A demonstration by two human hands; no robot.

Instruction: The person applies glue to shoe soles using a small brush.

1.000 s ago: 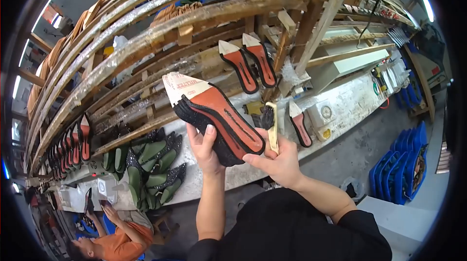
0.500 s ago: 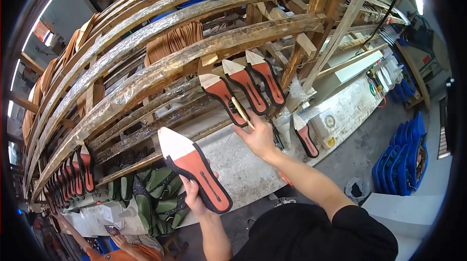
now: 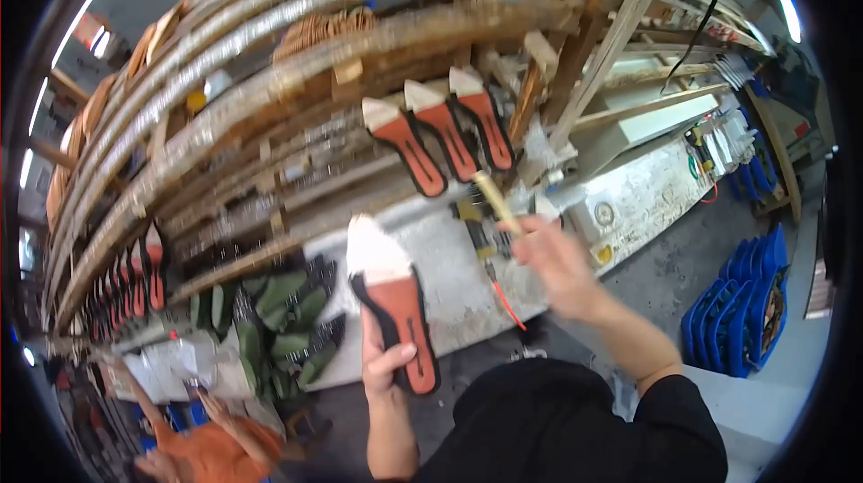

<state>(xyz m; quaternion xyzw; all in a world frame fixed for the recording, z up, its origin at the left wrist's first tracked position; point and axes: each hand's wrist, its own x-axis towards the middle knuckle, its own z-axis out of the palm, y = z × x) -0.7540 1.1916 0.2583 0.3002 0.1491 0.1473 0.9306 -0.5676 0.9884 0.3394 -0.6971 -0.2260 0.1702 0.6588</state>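
Observation:
My left hand holds a shoe insole, red with a black border and a white pointed toe. Its toe points up and my thumb presses on the heel part. My right hand, blurred by motion, is closed on a pale stick-like tool, perhaps a brush; its working end is too smeared to make out. Beyond that tool, three similar insoles, a left one, a middle one and a right one, lean toe-up against the wooden rack.
A long wooden rack curves across the back above a worn white worktable. Green shoe lasts lie left, below more insoles. Blue bins stand on the floor at right. A person in orange sits lower left.
My right hand has drawn back to the right, away from the leaning insoles, with the tool. The insole in my left hand has moved right and turned more upright.

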